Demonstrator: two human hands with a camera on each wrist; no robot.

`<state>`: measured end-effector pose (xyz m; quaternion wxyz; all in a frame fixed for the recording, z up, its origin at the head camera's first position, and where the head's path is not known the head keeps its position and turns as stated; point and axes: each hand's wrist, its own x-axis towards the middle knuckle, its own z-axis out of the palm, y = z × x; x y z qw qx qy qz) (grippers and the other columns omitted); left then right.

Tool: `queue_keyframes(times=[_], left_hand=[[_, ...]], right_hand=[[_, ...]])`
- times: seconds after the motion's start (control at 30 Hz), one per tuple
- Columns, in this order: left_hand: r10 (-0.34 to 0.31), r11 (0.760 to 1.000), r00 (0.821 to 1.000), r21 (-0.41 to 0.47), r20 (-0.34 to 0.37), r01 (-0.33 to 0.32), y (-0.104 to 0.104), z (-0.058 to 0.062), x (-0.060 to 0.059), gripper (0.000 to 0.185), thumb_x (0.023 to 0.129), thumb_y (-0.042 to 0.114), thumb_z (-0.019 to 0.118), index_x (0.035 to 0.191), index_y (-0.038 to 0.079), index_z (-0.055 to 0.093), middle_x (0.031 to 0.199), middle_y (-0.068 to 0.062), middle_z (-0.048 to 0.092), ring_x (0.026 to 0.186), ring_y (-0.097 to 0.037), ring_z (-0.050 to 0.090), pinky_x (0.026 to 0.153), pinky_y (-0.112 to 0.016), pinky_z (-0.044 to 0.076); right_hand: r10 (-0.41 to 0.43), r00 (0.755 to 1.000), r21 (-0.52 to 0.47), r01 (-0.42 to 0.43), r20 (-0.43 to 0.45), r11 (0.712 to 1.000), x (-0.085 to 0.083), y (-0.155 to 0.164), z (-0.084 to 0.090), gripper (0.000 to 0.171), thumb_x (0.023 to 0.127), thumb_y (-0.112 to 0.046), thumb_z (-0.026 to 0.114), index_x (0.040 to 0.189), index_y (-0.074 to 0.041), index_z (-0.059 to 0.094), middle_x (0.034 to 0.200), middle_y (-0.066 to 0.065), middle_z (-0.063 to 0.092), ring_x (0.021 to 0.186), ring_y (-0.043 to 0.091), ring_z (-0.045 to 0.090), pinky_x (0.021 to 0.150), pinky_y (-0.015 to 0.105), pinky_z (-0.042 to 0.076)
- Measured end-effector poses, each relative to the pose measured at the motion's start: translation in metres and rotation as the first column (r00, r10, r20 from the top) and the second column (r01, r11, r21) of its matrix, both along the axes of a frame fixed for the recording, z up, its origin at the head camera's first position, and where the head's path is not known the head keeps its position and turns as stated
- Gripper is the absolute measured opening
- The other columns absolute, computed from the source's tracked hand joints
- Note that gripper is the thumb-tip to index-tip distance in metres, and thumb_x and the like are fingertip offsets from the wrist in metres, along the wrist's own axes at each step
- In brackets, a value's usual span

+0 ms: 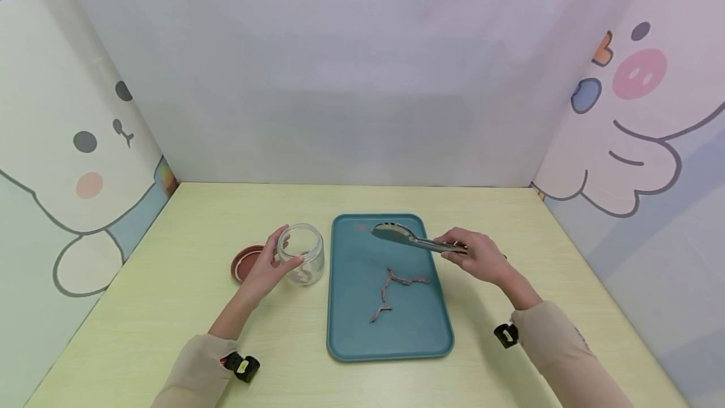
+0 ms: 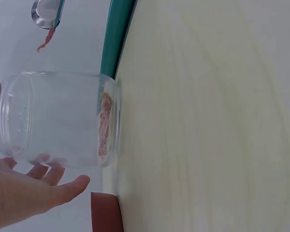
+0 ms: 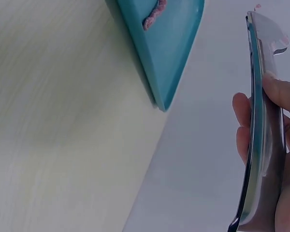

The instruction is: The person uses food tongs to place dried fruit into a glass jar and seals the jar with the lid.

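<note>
My left hand (image 1: 266, 272) grips a clear glass jar (image 1: 310, 274) around its side, near the rim. Reddish strips of meat (image 2: 105, 125) lie at the jar's bottom in the left wrist view. Metal tongs (image 1: 418, 242) are in my right hand (image 1: 480, 255), squeezed between thumb and fingers. Their tips point left over the far part of a blue-green tray (image 1: 354, 326), and a thin strip of meat (image 2: 47, 39) hangs from them. Several more strips of meat (image 1: 401, 280) lie spread across the tray's middle.
A reddish-brown round lid (image 1: 246, 264) lies on the pale wood-grain table (image 1: 283, 357), left of the jar and partly behind my left hand. A plain pale curtain (image 1: 351, 80) closes off the back, with cartoon-printed cloth (image 1: 640, 131) along the sides.
</note>
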<state>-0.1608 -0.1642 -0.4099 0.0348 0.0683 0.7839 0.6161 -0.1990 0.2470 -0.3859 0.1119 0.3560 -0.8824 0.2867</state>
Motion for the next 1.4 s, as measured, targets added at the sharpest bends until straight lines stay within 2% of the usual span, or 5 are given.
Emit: queue_keyframes(times=[0.1,0.5,0.77,1.17,1.4], left_hand=[[0.003,1.000,1.000,-0.001,0.009,-0.003,0.003,0.009,0.004,0.073,0.085,0.017,0.060,0.140,0.008,0.013,0.142,-0.018,0.014,0.129,-0.032,0.012,0.100,-0.050,0.016],[-0.002,1.000,1.000,-0.005,0.001,0.002,0.003,0.009,0.004,0.072,0.085,0.017,0.060,0.140,0.008,0.013,0.142,-0.017,0.014,0.129,-0.032,0.012,0.100,-0.051,0.016],[0.002,1.000,1.000,-0.006,0.003,-0.002,0.003,0.009,0.004,0.072,0.085,0.017,0.060,0.140,0.007,0.014,0.141,-0.018,0.015,0.129,-0.032,0.011,0.100,-0.051,0.016],[0.016,1.000,1.000,-0.021,0.026,-0.016,0.004,0.012,0.005,0.072,0.085,0.018,0.060,0.140,0.009,0.014,0.141,-0.017,0.016,0.128,-0.033,0.012,0.099,-0.051,0.017],[0.008,1.000,1.000,-0.020,0.021,-0.008,0.001,0.007,0.002,0.074,0.085,0.019,0.061,0.140,0.009,0.013,0.141,-0.018,0.015,0.128,-0.035,0.013,0.098,-0.053,0.019]], right_hand=[[0.012,1.000,-0.008,-0.013,-0.009,1.000,-0.002,0.000,0.006,0.026,0.076,-0.005,0.068,0.100,-0.014,0.063,0.078,-0.010,0.055,0.053,0.006,0.041,0.047,0.022,0.036],[0.077,0.996,-0.031,-0.078,-0.055,0.996,-0.010,-0.011,0.027,0.026,0.077,-0.004,0.067,0.101,-0.011,0.062,0.081,-0.008,0.057,0.055,0.007,0.044,0.047,0.022,0.037],[0.143,0.988,-0.027,-0.144,-0.062,0.989,-0.013,-0.030,0.037,0.027,0.075,-0.002,0.068,0.101,-0.009,0.062,0.087,-0.004,0.059,0.069,0.007,0.054,0.057,0.026,0.046],[0.186,0.980,0.013,-0.186,-0.063,0.983,-0.013,-0.059,0.039,0.027,0.077,-0.006,0.067,0.103,-0.010,0.062,0.085,-0.007,0.057,0.058,0.003,0.045,0.050,0.024,0.039],[0.195,0.980,0.025,-0.194,-0.033,0.981,-0.012,-0.074,0.038,0.026,0.077,-0.006,0.067,0.102,-0.010,0.062,0.086,-0.005,0.059,0.061,0.003,0.048,0.051,0.023,0.041]])
